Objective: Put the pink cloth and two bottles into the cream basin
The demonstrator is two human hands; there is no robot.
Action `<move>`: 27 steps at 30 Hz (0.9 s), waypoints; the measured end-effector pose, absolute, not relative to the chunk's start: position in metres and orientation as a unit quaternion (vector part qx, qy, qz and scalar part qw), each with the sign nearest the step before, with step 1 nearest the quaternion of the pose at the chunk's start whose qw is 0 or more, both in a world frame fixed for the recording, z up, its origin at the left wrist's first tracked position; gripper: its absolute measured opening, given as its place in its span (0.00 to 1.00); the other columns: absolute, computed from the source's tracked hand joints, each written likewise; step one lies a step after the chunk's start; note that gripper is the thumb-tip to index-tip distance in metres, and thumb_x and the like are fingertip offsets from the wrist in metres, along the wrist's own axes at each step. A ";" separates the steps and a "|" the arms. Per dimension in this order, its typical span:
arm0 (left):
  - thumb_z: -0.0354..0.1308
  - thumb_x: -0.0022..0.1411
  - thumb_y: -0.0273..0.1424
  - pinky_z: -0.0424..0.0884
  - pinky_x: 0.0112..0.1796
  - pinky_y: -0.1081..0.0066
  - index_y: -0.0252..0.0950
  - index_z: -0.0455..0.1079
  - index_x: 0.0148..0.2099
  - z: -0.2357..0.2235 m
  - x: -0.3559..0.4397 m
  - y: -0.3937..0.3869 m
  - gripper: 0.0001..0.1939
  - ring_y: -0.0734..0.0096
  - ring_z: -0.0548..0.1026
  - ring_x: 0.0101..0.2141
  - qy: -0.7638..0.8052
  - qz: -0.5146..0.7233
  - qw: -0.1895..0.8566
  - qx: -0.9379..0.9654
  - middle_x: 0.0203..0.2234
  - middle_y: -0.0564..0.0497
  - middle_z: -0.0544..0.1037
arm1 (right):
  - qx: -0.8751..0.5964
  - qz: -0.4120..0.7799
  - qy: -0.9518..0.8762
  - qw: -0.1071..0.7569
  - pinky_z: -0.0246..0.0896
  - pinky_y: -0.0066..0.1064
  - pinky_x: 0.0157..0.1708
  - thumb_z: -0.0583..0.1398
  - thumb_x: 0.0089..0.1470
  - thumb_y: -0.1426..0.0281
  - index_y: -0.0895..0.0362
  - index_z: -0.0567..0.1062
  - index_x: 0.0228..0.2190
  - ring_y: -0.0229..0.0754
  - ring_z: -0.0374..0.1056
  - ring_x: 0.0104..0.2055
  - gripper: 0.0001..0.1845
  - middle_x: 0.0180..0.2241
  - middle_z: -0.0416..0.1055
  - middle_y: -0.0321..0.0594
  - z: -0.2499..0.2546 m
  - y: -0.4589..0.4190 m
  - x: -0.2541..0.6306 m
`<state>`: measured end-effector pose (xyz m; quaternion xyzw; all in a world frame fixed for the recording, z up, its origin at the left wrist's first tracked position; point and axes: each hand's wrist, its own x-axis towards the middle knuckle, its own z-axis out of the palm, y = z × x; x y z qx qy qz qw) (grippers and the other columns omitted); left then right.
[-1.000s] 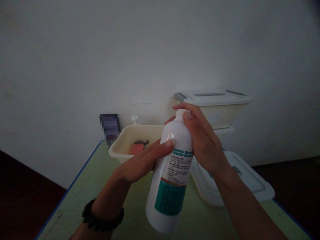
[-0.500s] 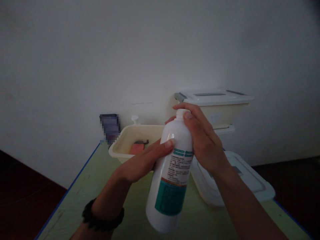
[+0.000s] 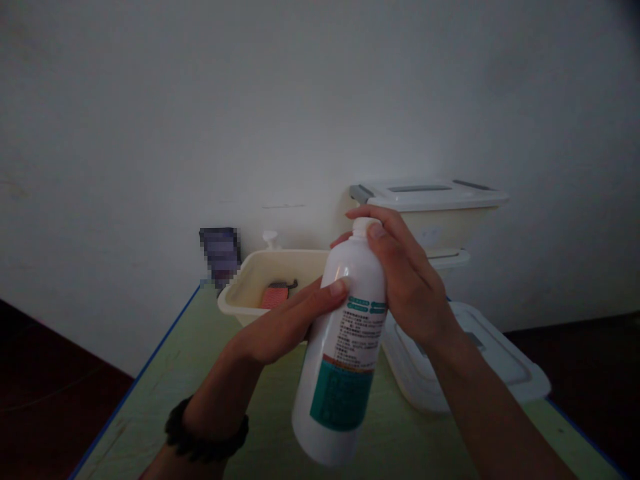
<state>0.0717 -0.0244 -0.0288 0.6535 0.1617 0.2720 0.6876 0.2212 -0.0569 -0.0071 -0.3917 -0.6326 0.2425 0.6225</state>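
Both of my hands are on a white plastic bottle with a green and white printed label, tilted so its top leans away to the right. My left hand is wrapped round its left side, thumb lying on the front; the other fingers are hidden behind it. At the neck, my right hand closes on the white cap, with the thumb against the cap's side and the fingers over and behind. Whether the cap is loose or tight cannot be seen.
Behind the bottle stands a cream basin with a red cloth-like item inside. A flat white lid lies on the green table at right. Lidded storage boxes are stacked against the wall, and a blurred dark object leans at left.
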 end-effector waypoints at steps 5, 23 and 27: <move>0.51 0.60 0.49 0.69 0.43 0.63 0.31 0.63 0.55 -0.029 0.073 -0.025 0.30 0.58 0.74 0.44 0.157 0.267 0.697 0.646 0.41 0.42 0.77 | -0.393 0.242 -0.633 0.622 0.62 0.31 0.25 0.49 0.62 0.59 0.47 0.68 0.43 0.39 0.66 0.30 0.12 0.32 0.69 0.35 -0.008 -0.056 0.221; 0.52 0.59 0.50 0.68 0.44 0.63 0.31 0.63 0.55 -0.029 0.072 -0.024 0.31 0.57 0.72 0.46 0.161 0.258 0.698 0.648 0.46 0.41 0.75 | -0.390 0.242 -0.633 0.623 0.63 0.31 0.26 0.49 0.62 0.60 0.46 0.68 0.43 0.40 0.67 0.30 0.12 0.32 0.70 0.34 -0.008 -0.056 0.222; 0.52 0.59 0.50 0.69 0.43 0.63 0.31 0.64 0.55 -0.029 0.072 -0.024 0.31 0.57 0.73 0.45 0.162 0.256 0.700 0.647 0.46 0.41 0.75 | -0.388 0.248 -0.631 0.624 0.62 0.31 0.24 0.49 0.62 0.59 0.46 0.68 0.43 0.39 0.66 0.28 0.12 0.32 0.70 0.34 -0.008 -0.057 0.222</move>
